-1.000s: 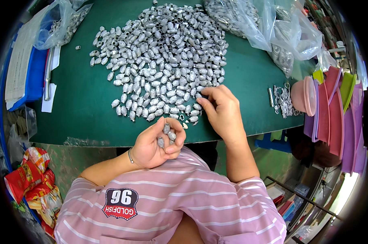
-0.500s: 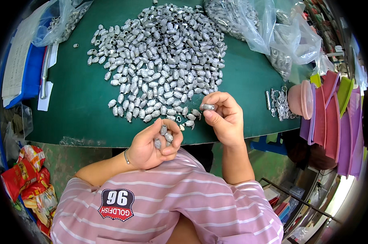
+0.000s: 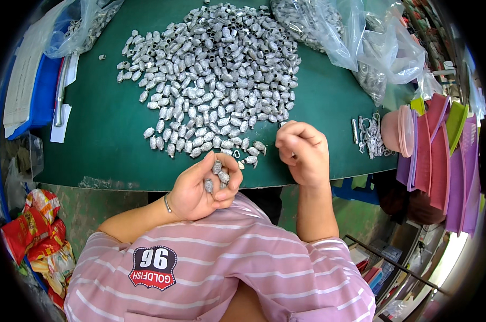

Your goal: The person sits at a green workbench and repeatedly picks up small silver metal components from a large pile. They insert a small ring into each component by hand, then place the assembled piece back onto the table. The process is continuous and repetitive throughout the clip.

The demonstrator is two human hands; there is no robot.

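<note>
Silver metal pieces [image 3: 213,80], small and barrel-shaped, lie heaped across the middle of the green worktop [image 3: 103,145], thinning out toward its near edge. The left hand [image 3: 203,188] is cupped palm-up just past that near edge, fingers curled loosely around a few of the pieces [image 3: 217,174]. The right hand [image 3: 302,153] hovers over the near edge beside the heap's last stragglers, fingers bunched together; whether they pinch a piece I cannot tell. Good practice here, I judge, is to keep the cupped palm level and close to the edge so nothing rolls off into the lap, and to take pieces from the heap's near fringe. Open green shows at the near left corner. The right edge is crowded: clear plastic bags [image 3: 372,48], a small cluster of metal clips [image 3: 369,137] and stacked coloured trays [image 3: 441,145].
</note>
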